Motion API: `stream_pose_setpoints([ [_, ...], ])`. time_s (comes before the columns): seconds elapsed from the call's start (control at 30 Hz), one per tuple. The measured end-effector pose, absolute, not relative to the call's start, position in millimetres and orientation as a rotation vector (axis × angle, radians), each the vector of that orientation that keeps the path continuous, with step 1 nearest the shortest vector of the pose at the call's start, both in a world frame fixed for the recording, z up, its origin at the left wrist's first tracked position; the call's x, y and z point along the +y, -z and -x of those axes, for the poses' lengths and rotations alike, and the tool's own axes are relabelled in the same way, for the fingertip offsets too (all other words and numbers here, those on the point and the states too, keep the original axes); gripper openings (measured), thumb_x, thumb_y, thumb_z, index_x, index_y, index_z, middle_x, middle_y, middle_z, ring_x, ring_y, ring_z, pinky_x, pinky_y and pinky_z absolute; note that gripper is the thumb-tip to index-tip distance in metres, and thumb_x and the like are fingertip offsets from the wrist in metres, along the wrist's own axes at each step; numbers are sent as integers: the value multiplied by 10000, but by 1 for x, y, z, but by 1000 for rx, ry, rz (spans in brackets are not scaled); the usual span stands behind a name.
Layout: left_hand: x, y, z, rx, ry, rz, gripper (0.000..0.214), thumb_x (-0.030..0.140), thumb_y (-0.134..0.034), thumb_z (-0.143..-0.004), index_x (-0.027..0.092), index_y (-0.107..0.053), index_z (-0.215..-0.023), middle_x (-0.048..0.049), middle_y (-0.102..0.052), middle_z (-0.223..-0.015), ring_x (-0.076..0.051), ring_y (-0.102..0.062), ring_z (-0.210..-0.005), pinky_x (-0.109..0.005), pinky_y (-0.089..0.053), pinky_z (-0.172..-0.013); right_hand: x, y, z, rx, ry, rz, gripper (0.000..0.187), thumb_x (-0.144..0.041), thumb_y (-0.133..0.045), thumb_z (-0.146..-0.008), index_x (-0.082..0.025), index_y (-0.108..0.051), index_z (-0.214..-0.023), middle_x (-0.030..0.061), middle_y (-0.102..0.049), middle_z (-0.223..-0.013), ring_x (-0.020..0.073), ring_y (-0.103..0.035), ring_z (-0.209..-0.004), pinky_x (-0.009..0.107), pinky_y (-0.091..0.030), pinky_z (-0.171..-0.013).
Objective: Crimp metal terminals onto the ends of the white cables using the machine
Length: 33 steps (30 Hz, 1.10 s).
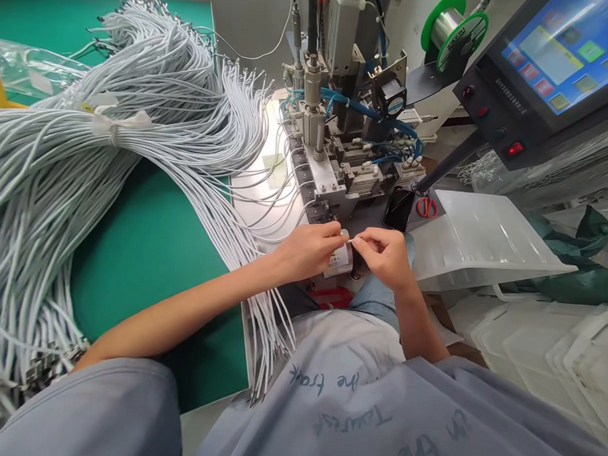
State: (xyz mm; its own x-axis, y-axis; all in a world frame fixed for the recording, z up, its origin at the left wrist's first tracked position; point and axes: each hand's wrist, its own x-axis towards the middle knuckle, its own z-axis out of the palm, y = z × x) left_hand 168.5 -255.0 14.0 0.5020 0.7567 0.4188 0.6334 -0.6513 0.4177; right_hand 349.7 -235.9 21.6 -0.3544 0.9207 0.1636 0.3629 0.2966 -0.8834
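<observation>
My left hand (310, 249) and my right hand (385, 254) meet in front of the machine (331, 149), both with fingers pinched. A thin white cable end (351, 240) shows between their fingertips; most of it is hidden by the fingers. Several white cables (279, 217) run from the machine's front edge toward the large bundle (158, 110) on the left. Loose cable ends (267, 346) hang over the table edge below my left forearm. Just beneath the hands sits a small labelled cylindrical part (339, 261).
A green mat (148, 242) covers the table at left. A solder wire spool (453, 30) and a lit touchscreen (574, 58) stand at the upper right. Red scissors (427, 207) and a dark phone (399, 208) lie right of the machine, near a white plastic tray (488, 228).
</observation>
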Motion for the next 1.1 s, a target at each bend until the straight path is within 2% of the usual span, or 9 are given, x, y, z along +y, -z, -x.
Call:
stream_pose_setpoints([
  [0.1,-255,-12,-169,1290,-825,-2561,267,100,-387,-844,150,-641,-776,-28,-534,-665,-100,-461,-550,-221,-302,-479,-231,-21,-348,-1872,-1069,1191,277,-282,-556,-764,-177,-515,-511,-44,-290,-498,82,-264,-491,256,-268,-480],
  [0.3,-259,-9,-178,1276,-998,-2062,238,197,-473,-876,139,-617,-696,-4,-537,-613,-83,-482,-564,-187,-371,-528,-239,0,-326,-1524,-1053,1151,271,-349,-548,-786,-178,-580,-579,-23,-394,-541,102,-363,-523,257,-325,-505],
  [0.4,-254,-10,-174,1271,-857,-2192,268,207,-429,-907,130,-626,-743,-18,-533,-662,-92,-492,-594,-197,-368,-546,-235,9,-324,-1436,-1113,1164,239,-353,-549,-789,-179,-611,-638,3,-523,-613,127,-478,-595,267,-403,-572],
  [0.53,-239,-7,-161,1496,-462,-2399,259,166,-392,-905,118,-623,-798,-52,-525,-805,-87,-438,-555,-224,-327,-527,-211,27,-330,-1456,-1237,1225,211,-349,-542,-770,-180,-659,-811,40,-640,-758,165,-577,-722,296,-469,-673],
  [0.67,-227,3,-153,1578,-233,-2384,244,113,-385,-890,105,-622,-830,-70,-541,-859,-84,-419,-543,-222,-318,-531,-187,48,-330,-1498,-1349,1286,220,-367,-555,-720,-175,-646,-779,26,-616,-696,153,-558,-668,287,-468,-621],
  [0.87,-221,14,-151,1580,-240,-2353,296,166,-364,-925,105,-643,-848,-71,-557,-841,-114,-503,-621,-225,-378,-585,-176,57,-319,-1468,-1439,1270,231,-414,-586,-700,-187,-620,-726,9,-608,-672,141,-556,-643,265,-469,-586],
  [0.97,-220,15,-150,1588,-275,-2347,301,197,-363,-936,117,-652,-965,-67,-566,-846,-127,-541,-658,-226,-403,-599,-174,58,-317,-1469,-1447,1260,216,-402,-600,-706,-186,-604,-702,-1,-598,-644,134,-546,-617,269,-474,-600],
  [1.1,-220,15,-147,1522,-246,-2453,352,111,-360,-899,181,-594,-1152,-66,-579,-980,-111,-563,-655,-218,-414,-586,-173,59,-318,-1490,-1452,1256,199,-387,-591,-717,-188,-600,-703,-3,-597,-646,131,-540,-615,270,-468,-608],
])
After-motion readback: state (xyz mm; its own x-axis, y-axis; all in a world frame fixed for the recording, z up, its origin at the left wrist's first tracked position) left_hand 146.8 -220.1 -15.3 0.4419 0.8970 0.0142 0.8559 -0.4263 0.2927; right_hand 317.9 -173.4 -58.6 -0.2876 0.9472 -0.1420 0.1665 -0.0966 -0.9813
